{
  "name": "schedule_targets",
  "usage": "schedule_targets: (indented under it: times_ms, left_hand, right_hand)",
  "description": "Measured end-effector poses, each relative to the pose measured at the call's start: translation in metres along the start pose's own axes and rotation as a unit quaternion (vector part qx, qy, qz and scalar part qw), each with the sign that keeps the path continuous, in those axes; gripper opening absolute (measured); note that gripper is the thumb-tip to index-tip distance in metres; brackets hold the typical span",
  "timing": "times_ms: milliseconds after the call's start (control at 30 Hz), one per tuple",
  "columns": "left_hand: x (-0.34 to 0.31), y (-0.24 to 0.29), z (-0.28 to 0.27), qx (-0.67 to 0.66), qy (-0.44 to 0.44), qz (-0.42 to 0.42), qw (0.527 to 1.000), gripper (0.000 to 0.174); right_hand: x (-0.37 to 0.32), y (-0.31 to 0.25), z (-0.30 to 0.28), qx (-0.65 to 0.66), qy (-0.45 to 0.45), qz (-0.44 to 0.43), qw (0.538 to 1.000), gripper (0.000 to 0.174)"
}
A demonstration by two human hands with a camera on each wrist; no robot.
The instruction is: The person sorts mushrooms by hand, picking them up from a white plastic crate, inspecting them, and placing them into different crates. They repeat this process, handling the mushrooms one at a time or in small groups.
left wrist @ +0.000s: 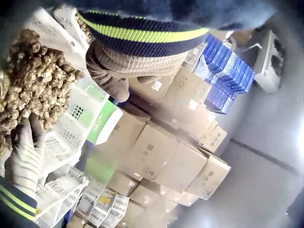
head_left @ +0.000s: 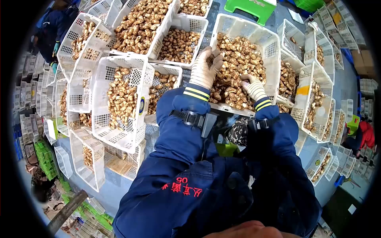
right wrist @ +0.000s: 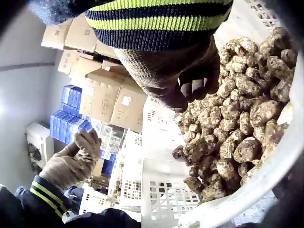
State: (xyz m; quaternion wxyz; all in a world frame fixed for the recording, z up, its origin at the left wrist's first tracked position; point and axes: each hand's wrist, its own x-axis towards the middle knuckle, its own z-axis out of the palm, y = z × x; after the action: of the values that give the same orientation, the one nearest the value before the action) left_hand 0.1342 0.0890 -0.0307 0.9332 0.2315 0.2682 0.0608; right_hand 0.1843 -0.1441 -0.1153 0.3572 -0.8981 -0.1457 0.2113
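A white plastic crate (head_left: 274, 43) in front of me holds a heap of lumpy, soil-marked brown mushrooms (head_left: 238, 59). My gloved left hand (head_left: 206, 68) is raised at the crate's left rim, its fingers loosely bent. Nothing shows in that left hand (right wrist: 73, 164) in the right wrist view. At the right side of the heap, my gloved right hand (head_left: 254, 88) reaches down with bent fingers. Its fingertips touch the mushrooms (right wrist: 237, 118) in the right wrist view; I cannot tell whether they grip one. The left wrist view shows the right hand (left wrist: 27, 161) against the heap.
More mushroom-filled crates stand left (head_left: 101, 63) and right (head_left: 303, 107) of the main one. A green stool (head_left: 254, 10) is beyond it. Cardboard boxes (left wrist: 147, 152) are stacked behind. Another person (head_left: 59, 23) is at far left, and a metal bar (head_left: 67, 212) lies lower left.
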Motion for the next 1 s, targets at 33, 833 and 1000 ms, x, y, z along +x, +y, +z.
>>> schedule_targets:
  times_ms: [33,833,1000]
  left_hand:
    - [-0.001,0.000,0.000,0.000,-0.002,0.002,1.000,0.031]
    - [0.005,-0.005,-0.006,0.019,-0.015,0.013,1.000,0.034]
    - [0.010,-0.014,-0.013,0.050,-0.019,0.024,0.998,0.037]
  right_hand:
    - [-0.004,-0.007,-0.002,-0.022,0.004,-0.009,1.000,0.030]
    - [0.000,0.001,0.022,-0.060,-0.114,0.036,0.991,0.050]
    - [0.007,-0.008,0.008,0.198,-0.063,-0.025,0.978,0.052]
